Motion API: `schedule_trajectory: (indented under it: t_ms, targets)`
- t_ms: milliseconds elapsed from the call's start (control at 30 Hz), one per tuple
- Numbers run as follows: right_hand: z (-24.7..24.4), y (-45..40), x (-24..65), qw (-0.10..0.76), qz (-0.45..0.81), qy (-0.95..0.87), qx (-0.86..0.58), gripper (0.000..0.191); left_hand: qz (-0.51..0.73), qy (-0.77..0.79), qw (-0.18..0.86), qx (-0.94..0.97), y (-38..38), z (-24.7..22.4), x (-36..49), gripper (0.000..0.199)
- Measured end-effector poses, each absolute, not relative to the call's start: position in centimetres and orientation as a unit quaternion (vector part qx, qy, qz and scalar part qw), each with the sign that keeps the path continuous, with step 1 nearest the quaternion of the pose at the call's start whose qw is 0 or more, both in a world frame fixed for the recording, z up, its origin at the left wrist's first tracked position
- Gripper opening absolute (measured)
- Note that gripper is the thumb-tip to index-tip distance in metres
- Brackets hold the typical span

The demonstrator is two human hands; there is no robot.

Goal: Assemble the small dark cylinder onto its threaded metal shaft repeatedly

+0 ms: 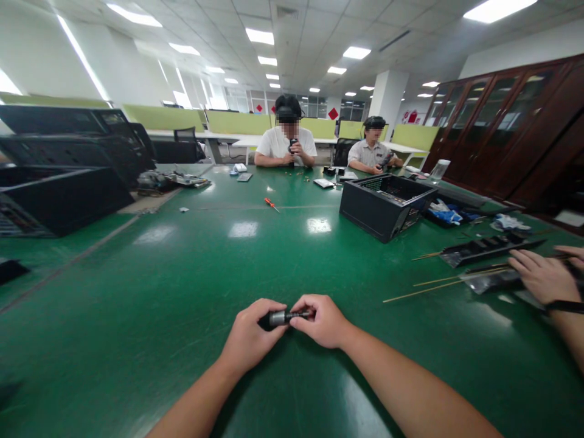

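Observation:
A small cylindrical tool, with a silver collar and a thin dark shaft, lies level between my hands, low in the middle of the head view. My left hand is wrapped round its thicker end, which the palm partly hides. The fingers of my right hand pinch the thin shaft at the other end. Both hands are just above the green table, close together. Farther off, a red screwdriver lies on the tabletop.
An open black computer case stands at the back right, and more cases at the left. A co-worker's hand rests near black strips and thin rods at the right. Two people sit across the table.

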State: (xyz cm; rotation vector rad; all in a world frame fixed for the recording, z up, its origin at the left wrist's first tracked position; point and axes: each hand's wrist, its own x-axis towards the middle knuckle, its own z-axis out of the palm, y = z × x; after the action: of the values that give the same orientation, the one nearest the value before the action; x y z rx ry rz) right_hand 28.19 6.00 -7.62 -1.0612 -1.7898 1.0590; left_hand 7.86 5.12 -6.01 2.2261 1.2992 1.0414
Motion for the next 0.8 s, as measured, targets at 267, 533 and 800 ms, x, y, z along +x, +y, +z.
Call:
schedule_trajectory:
  t_ms: [267, 533, 800]
  targets:
    - [-7.69, 6.01, 28.21, 0.395, 0.429, -0.696, -0.419, 0.010, 0.370, 0.459, 0.177, 0.788, 5.09, -5.99, 7.86, 0.018]
    - [-7.77, 5.93, 28.23, 0.400, 0.433, -0.693, -0.415, 0.010, 0.370, 0.460, 0.184, 0.786, 5.14, -6.23, 7.79, 0.018]
    - [-7.59, 5.85, 28.32, 0.402, 0.437, -0.690, -0.413, 0.011, 0.382, 0.453, 0.176, 0.786, 5.17, -6.32, 7.72, 0.018]
